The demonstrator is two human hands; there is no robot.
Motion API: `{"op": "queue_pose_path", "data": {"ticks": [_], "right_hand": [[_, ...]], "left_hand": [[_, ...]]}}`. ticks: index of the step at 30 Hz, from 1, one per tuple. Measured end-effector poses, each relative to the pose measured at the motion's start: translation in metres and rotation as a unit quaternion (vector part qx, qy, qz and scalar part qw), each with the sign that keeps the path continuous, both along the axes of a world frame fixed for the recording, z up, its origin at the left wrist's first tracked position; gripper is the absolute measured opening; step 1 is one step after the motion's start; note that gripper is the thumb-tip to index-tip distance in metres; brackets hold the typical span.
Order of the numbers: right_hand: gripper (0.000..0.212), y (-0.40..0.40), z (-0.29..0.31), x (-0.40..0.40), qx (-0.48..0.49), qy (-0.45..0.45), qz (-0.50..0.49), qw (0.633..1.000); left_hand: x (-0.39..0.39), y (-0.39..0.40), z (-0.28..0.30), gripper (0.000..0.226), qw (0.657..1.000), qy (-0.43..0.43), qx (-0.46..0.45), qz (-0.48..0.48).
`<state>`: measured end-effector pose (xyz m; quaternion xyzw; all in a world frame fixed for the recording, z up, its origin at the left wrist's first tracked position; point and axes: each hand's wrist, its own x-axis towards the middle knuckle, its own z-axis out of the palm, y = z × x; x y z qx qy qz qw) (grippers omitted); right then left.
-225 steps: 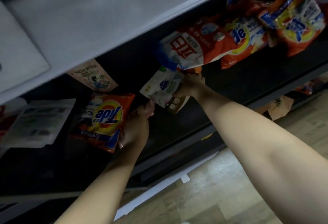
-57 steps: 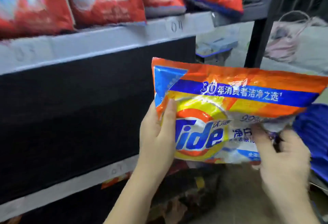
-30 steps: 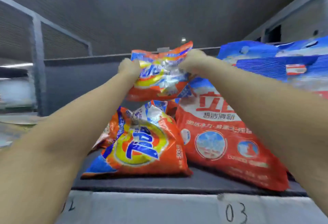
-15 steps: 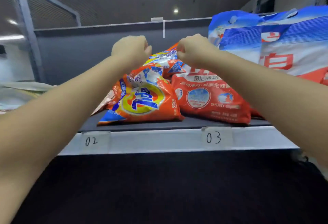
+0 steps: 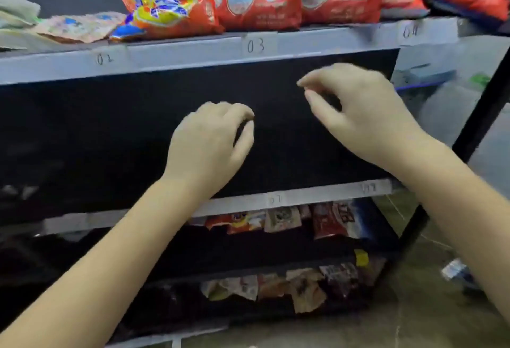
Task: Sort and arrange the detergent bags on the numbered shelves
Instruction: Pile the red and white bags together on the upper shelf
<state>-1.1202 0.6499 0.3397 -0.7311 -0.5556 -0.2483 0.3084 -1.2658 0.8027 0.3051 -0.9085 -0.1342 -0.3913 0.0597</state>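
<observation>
head view, left hand [image 5: 209,140] and right hand [image 5: 356,107] loosely curled, holding nothing

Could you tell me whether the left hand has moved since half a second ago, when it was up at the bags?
Yes. The left hand has dropped below the top shelf edge and holds nothing.

Both arms reach forward, left hand [image 5: 209,140] and right hand [image 5: 358,107] loosely curled, empty.
</observation>
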Motion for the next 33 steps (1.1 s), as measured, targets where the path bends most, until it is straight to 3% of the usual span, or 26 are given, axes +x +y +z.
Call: {"op": "queue_pose_path", "data": {"ticks": [4, 7, 11, 17, 21, 23, 26, 28, 30, 33], "right_hand": [[0.028, -0.040, -0.094, -0.020, -0.082, 0.103, -0.021, 0.991], [0.031, -0.051, -0.166, -0.023, -0.158, 0.176, -0.049, 0.970], [0.031, -0.043, -0.264, -0.010, -0.225, 0.263, -0.088, 0.934], [0.031, 0.032, -0.400, 0.012, -0.327, 0.334, -0.093, 0.879], [0.032, 0.105, -0.480, 0.032, -0.369, 0.325, -0.057, 0.869], [0.035, 0.145, -0.509, 0.050, -0.366, 0.324, -0.055, 0.871], [0.040, 0.202, -0.545, 0.074, -0.335, 0.374, -0.068, 0.862], [0.047, 0.231, -0.569, 0.081, -0.293, 0.400, -0.062, 0.866], [0.048, 0.252, -0.590, 0.086, -0.247, 0.403, -0.089, 0.877], [0.043, 0.269, -0.606, 0.086, -0.171, 0.398, -0.144, 0.890]], "left_hand": [[-0.007, -0.027, -0.096, 0.031, 0.991, 0.110, -0.074, -0.017], [-0.002, -0.033, -0.161, 0.027, 0.965, 0.212, -0.155, -0.020], [0.017, -0.016, -0.245, 0.032, 0.931, 0.305, -0.199, -0.008], [0.045, 0.068, -0.364, 0.032, 0.884, 0.402, -0.227, 0.064], [0.062, 0.134, -0.425, 0.027, 0.860, 0.420, -0.270, 0.107], [0.075, 0.166, -0.454, 0.024, 0.862, 0.396, -0.291, 0.124], [0.100, 0.200, -0.495, 0.016, 0.893, 0.309, -0.311, 0.102], [0.121, 0.211, -0.514, 0.016, 0.883, 0.246, -0.378, 0.133], [0.144, 0.223, -0.536, 0.018, 0.836, 0.132, -0.500, 0.184], [0.164, 0.236, -0.555, 0.046, 0.686, -0.091, -0.688, 0.218]]}}
